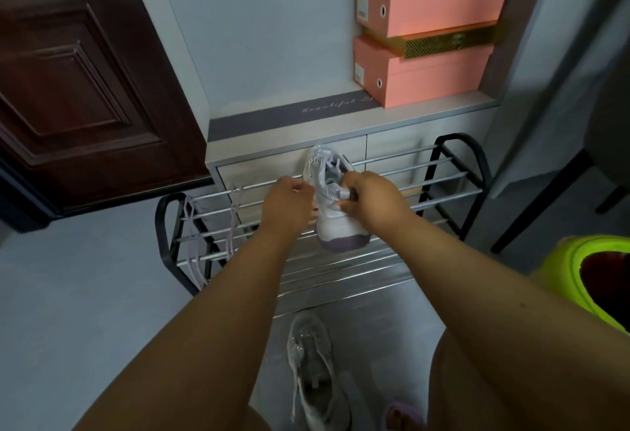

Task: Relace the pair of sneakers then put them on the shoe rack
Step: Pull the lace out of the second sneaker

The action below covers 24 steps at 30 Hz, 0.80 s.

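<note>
We hold one sneaker (332,202) on the top bars of the shoe rack (443,171), toe toward us. Our right hand (370,199) pinches the sneaker at its laces, fingers curled round its upper. Our left hand (288,199) is curled at the sneaker's left side; whether it grips a lace end we cannot tell. The second sneaker (315,372) lies on the floor below the rack, between our legs, its laces loose. A loose lace (230,226) hangs over the bars at the rack's left end. Behind the rack stands a cabinet (409,127) with a purple mat (289,113) on top and three pink boxes (433,69) stacked at its right. A brown door (75,89) is at left, a green bin (559,270) at right.
</note>
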{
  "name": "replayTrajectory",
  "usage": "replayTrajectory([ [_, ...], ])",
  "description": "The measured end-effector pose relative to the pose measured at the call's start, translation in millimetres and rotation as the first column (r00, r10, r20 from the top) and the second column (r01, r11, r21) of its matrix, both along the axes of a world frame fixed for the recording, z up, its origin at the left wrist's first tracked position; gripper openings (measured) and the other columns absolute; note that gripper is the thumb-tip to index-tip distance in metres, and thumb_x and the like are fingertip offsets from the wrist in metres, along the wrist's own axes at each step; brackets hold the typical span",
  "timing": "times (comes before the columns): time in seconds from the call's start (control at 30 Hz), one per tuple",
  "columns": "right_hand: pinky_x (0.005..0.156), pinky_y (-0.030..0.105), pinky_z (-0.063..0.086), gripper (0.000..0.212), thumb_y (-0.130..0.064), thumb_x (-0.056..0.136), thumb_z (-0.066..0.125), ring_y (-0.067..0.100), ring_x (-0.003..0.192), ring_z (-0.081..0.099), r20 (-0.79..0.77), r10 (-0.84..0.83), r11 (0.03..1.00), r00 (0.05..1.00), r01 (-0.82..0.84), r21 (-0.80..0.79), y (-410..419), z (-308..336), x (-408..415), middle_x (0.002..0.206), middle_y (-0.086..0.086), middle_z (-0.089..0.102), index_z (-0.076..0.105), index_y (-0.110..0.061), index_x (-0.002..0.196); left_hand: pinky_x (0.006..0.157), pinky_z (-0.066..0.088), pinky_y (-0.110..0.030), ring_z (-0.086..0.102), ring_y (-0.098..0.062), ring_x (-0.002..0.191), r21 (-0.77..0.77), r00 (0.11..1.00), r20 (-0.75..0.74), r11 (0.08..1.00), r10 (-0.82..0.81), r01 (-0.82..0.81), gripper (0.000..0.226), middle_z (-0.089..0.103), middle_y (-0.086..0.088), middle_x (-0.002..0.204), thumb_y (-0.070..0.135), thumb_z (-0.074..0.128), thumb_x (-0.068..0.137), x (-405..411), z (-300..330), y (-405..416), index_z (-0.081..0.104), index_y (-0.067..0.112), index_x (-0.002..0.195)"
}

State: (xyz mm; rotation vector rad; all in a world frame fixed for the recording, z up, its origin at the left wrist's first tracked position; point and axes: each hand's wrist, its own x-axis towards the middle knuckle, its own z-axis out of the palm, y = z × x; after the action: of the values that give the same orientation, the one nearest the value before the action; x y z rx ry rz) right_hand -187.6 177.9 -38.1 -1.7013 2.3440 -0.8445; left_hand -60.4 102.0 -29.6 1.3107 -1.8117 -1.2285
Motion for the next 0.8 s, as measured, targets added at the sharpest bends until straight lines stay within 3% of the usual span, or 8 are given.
replayTrajectory([
  [0.1, 0.067, 0.026, 0.031, 0.025, -0.024, 0.082, 0.066, 0.028, 0.089, 0.055, -0.065, 0.028, 1.000, 0.998, -0.028, -0.004, 19.2, 7.0, 14.4, 0.092, 0.006, 0.050, 0.059, -0.014, 0.104, 0.071, 0.055, -0.042, 0.064, -0.029, 0.074, -0.019, 0.999, 0.051, 1.000, 0.007, -0.007, 0.015, 0.069, -0.012, 0.086, 0.029, 0.052, 0.090, 3.2, 4.4, 1.1, 0.055, 0.021, 0.078],
  [0.23, 0.069, 0.025, 0.031, 0.026, -0.026, 0.084, 0.065, 0.028, 0.095, 0.056, -0.098, 0.076, 0.996, 0.992, -0.080, -0.037, 46.8, 22.6, 33.2, 0.105, 0.009, 0.056, 0.058, -0.016, 0.107, 0.066, 0.051, -0.031, 0.066, -0.027, 0.084, -0.070, 0.993, 0.119, 0.997, 0.022, -0.014, 0.027, 0.068, -0.008, 0.093, 0.041, 0.056, 0.089, 9.6, 15.4, 8.8, 0.058, 0.015, 0.095],
  [0.33, 0.068, 0.024, 0.027, 0.027, -0.023, 0.085, 0.064, 0.030, 0.095, 0.055, -0.168, 0.111, 0.989, 0.980, -0.126, -0.083, 65.5, 28.1, 47.4, 0.107, 0.010, 0.056, 0.057, -0.014, 0.109, 0.061, 0.041, -0.028, 0.060, -0.023, 0.075, -0.196, 0.971, 0.239, 0.980, 0.014, 0.034, 0.044, 0.063, -0.005, 0.077, 0.050, 0.057, 0.087, 17.0, 28.5, 19.9, 0.062, 0.007, 0.087],
  [0.47, 0.058, 0.024, 0.032, 0.028, -0.016, 0.066, 0.078, 0.033, 0.067, 0.060, -0.261, 0.148, 0.966, 0.954, -0.196, -0.169, 90.3, 24.5, 67.1, 0.079, 0.012, 0.058, 0.060, -0.010, 0.087, 0.063, 0.034, -0.028, 0.052, -0.023, 0.079, -0.287, 0.941, 0.335, 0.957, 0.049, 0.052, 0.041, 0.056, -0.005, 0.083, 0.048, 0.055, 0.089, 32.1, 43.6, 31.2, 0.054, 0.007, 0.093],
  [0.57, 0.056, 0.018, 0.028, 0.042, -0.015, 0.058, 0.083, 0.027, 0.056, 0.058, -0.271, 0.149, 0.948, 0.951, -0.215, -0.235, 105.7, 20.3, 79.8, 0.072, 0.007, 0.057, 0.052, -0.017, 0.086, 0.060, 0.031, -0.029, 0.050, -0.025, 0.078, -0.390, 0.899, 0.437, 0.907, 0.028, 0.161, 0.030, 0.052, -0.007, 0.082, 0.036, 0.043, 0.097, 45.2, 51.8, 40.3, 0.047, 0.009, 0.085],
  [0.63, 0.060, 0.018, 0.032, 0.040, -0.014, 0.063, 0.081, 0.027, 0.062, 0.059, -0.177, 0.187, 0.944, 0.966, -0.227, -0.240, 117.9, 20.0, 88.8, 0.079, 0.006, 0.057, 0.054, -0.018, 0.092, 0.063, 0.032, -0.030, 0.048, -0.025, 0.076, -0.440, 0.906, 0.423, 0.874, 0.000, 0.205, 0.025, 0.051, -0.005, 0.080, 0.032, 0.039, 0.099, 57.2, 53.2, 50.1, 0.044, 0.012, 0.084],
  [0.7, 0.063, 0.020, 0.038, 0.038, -0.027, 0.073, 0.076, 0.017, 0.072, 0.058, 0.026, 0.208, 0.963, 0.978, -0.200, -0.182, 133.6, 27.8, 97.9, 0.085, -0.004, 0.056, 0.053, -0.022, 0.103, 0.059, 0.031, -0.031, 0.049, -0.024, 0.071, -0.497, 0.931, 0.365, 0.843, -0.015, 0.208, 0.025, 0.051, -0.004, 0.076, 0.032, 0.040, 0.099, 71.8, 49.5, 62.4, 0.043, 0.013, 0.083],
  [0.8, 0.056, 0.015, 0.038, 0.046, -0.048, 0.077, 0.067, 0.002, 0.065, 0.055, 0.318, 0.141, 0.983, 0.938, -0.095, -0.157, 144.7, 38.2, 101.9, 0.072, -0.013, 0.054, 0.041, -0.027, 0.109, 0.054, 0.028, -0.029, 0.049, -0.021, 0.064, -0.545, 0.940, 0.341, 0.809, -0.026, 0.220, 0.024, 0.049, 0.001, 0.068, 0.033, 0.041, 0.099, 92.2, 37.8, 83.8, 0.042, 0.015, 0.085],
])
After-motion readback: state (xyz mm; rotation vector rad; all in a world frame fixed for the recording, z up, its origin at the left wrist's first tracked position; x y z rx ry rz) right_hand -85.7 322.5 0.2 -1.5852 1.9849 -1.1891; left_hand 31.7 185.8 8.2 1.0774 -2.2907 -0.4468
